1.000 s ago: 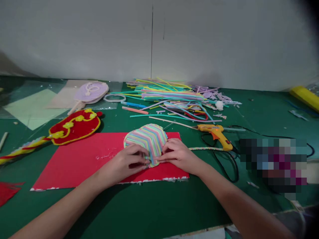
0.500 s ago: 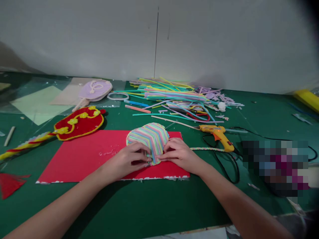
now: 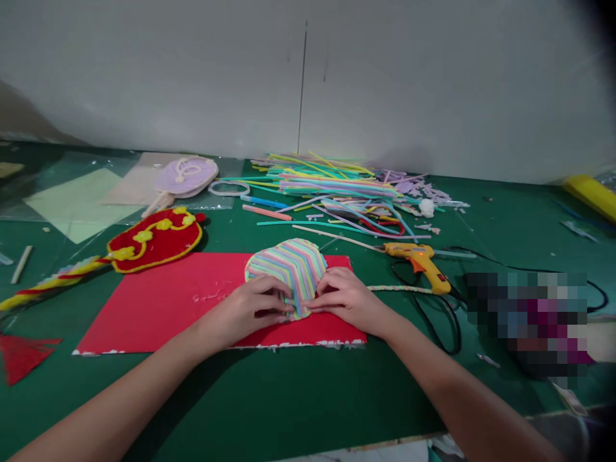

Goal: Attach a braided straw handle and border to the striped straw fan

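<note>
Hardly anything has moved since the earlier frame: both hands stay pressed on the striped pad [image 3: 287, 267], which lies on the red sheet [image 3: 158, 303] on the desk [image 3: 289, 398]. Left hand [image 3: 250, 308] and right hand [image 3: 342, 296] pinch its near edge with curled fingers. A glue gun [image 3: 419, 260] lies to the right.

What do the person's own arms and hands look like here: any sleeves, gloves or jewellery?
Both forearms are bare as far as the frame shows, with no sleeves in view. The left hand and right hand wear no gloves. No rings, watch or wristband can be made out.
</note>
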`<state>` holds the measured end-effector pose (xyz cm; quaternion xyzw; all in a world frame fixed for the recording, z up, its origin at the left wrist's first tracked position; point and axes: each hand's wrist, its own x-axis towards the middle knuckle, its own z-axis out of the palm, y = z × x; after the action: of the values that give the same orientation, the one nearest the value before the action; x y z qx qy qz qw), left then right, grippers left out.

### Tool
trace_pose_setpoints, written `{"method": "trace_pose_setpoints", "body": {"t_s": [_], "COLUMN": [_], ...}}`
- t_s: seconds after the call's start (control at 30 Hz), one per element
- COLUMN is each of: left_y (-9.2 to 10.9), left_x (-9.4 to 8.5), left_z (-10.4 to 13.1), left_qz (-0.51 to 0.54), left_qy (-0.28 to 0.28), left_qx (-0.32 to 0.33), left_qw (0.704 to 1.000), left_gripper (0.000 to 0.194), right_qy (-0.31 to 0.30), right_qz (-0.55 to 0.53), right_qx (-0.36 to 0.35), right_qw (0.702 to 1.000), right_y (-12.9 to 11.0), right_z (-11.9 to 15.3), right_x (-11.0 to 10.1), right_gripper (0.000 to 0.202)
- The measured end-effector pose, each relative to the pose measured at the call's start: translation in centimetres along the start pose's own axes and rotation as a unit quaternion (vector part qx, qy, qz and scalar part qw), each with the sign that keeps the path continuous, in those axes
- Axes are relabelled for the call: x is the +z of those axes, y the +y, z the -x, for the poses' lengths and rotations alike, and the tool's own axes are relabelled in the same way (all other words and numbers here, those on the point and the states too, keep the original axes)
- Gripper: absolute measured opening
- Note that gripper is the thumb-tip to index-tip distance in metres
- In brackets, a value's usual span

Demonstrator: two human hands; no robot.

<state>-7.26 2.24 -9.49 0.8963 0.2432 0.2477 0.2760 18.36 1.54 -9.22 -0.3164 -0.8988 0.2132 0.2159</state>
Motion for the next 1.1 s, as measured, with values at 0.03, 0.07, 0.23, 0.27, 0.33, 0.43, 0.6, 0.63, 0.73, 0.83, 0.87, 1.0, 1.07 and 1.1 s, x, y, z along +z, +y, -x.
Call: {"method": "trace_pose_setpoints", "body": {"t_s": [0.03, 0.07, 0.23, 0.27, 0.33, 0.43, 0.6, 0.63, 0.73, 0.83, 0.87, 1.0, 1.07, 1.1], "left_y": [-0.06, -0.09, -0.03, -0.03, -0.04, -0.02, 0.35, 0.43, 0.61, 0.65, 0.65, 0.62, 0.61, 0.60], "left_x": [-0.04, -0.09, -0.29, -0.29, -0.26, -0.21, -0.30, -0.32, -0.33, -0.30, -0.29, -0.21, -0.14, -0.11], "left_z": [0.04, 0.08, 0.15, 0.14, 0.13, 0.10, -0.07, -0.11, -0.19, -0.20, -0.18, -0.08, -0.06, -0.06], "left_qz": [0.003, 0.006, 0.007, 0.006, 0.002, -0.006, -0.019, -0.019, -0.013, -0.011, -0.011, -0.010, -0.008, -0.007], "left_qy": [-0.005, -0.009, -0.014, -0.011, -0.007, -0.006, 0.003, 0.006, 0.010, 0.008, 0.008, 0.012, 0.014, 0.014], "left_qx": [-0.004, -0.008, -0.005, -0.002, 0.001, 0.005, 0.015, 0.015, 0.011, 0.005, 0.004, 0.002, 0.001, 0.000], "left_qw": [1.000, 1.000, 1.000, 1.000, 1.000, 1.000, 1.000, 1.000, 1.000, 1.000, 1.000, 1.000, 1.000, 1.000], "left_gripper": [0.013, 0.014, 0.017, 0.017, 0.016, 0.016, 0.015, 0.014, 0.013, 0.012, 0.012, 0.011, 0.010, 0.011], "right_qy": [-0.001, -0.002, -0.002, -0.001, 0.001, 0.005, 0.001, -0.001, -0.002, 0.000, 0.000, -0.001, -0.002, -0.002], "right_qz": [-0.001, -0.002, 0.001, 0.001, 0.001, 0.003, 0.008, 0.008, 0.006, 0.002, 0.000, 0.000, 0.002, 0.003], "right_qx": [0.002, 0.003, 0.008, 0.009, 0.008, 0.003, -0.001, 0.000, 0.003, 0.001, 0.000, 0.001, 0.001, 0.001], "right_qw": [1.000, 1.000, 1.000, 1.000, 1.000, 1.000, 1.000, 1.000, 1.000, 1.000, 1.000, 1.000, 1.000, 1.000], "right_y": [0.01, 0.02, 0.06, 0.06, 0.03, -0.03, 0.02, 0.03, 0.00, -0.08, -0.10, -0.08, -0.02, 0.01], "right_z": [0.02, 0.04, 0.12, 0.12, 0.08, -0.01, 0.01, 0.02, 0.03, -0.03, -0.06, -0.09, -0.06, -0.03], "right_x": [0.02, 0.05, 0.17, 0.18, 0.15, 0.06, -0.02, -0.03, -0.06, -0.11, -0.13, -0.14, -0.10, -0.06], "right_gripper": [0.026, 0.026, 0.027, 0.027, 0.025, 0.024, 0.025, 0.025, 0.026, 0.025, 0.025, 0.025, 0.025, 0.025]}}
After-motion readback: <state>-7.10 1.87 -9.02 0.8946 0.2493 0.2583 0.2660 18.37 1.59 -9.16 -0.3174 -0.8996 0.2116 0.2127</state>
